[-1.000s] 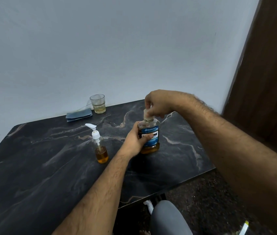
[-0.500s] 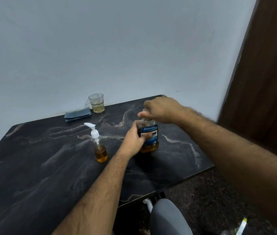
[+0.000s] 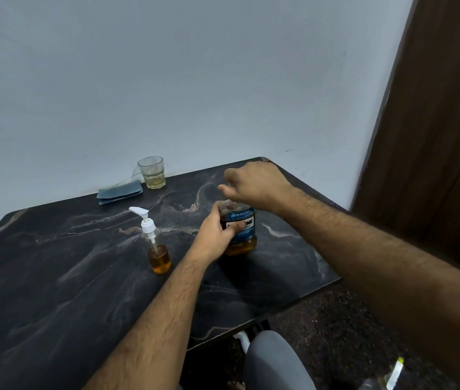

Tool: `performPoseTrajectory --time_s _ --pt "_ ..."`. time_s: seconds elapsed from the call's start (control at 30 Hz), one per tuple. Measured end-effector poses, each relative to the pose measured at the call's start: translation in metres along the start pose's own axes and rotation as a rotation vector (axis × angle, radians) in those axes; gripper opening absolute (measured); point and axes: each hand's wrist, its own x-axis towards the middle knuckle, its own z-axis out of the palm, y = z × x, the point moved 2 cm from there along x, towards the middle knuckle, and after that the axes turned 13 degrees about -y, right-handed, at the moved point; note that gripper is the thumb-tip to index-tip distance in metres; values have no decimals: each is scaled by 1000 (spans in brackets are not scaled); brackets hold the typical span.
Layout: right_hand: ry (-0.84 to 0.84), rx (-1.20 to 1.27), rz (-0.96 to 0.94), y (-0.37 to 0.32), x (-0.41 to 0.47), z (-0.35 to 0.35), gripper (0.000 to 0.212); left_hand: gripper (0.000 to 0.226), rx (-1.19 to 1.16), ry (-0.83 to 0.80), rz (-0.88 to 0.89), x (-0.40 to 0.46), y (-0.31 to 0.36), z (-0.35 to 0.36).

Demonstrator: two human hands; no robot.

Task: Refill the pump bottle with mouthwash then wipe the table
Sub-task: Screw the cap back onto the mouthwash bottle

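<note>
The mouthwash bottle [image 3: 244, 235], blue-labelled and holding amber liquid, stands upright on the dark marble table [image 3: 54, 291]. My left hand [image 3: 217, 235] grips its body from the left. My right hand [image 3: 257, 184] hovers just above and behind the bottle's neck with fingers pinched shut. The neck shows no cap, and the cap seems to be hidden inside those fingers. The clear pump bottle [image 3: 158, 249] with a white pump head stands to the left of my left hand. Its pump is still in place and a little amber liquid sits at its bottom.
A glass [image 3: 152, 172] with a bit of yellowish liquid stands at the table's back edge by the wall. A folded blue-grey cloth [image 3: 120, 191] lies just left of it. A dark wooden door [image 3: 434, 136] is on the right. My grey-clad knee [image 3: 276, 361] is below the table's front edge.
My right hand was on the bottle's cap and has now lifted up and back off the neck. My left hand kept its hold on the bottle.
</note>
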Motion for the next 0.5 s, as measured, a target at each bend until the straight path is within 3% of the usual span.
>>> performPoseTrajectory --time_s 0.13,0.37,0.5 --pt "38 -47 187 -16 8 3 36 47 -26 26 -4 -2 -4 0" --pt "-69 9 -50 -1 1 2 38 52 62 6 -7 -2 0 -2" --pt "0 47 -15 -6 1 5 38 57 86 88 -17 -4 0 1"
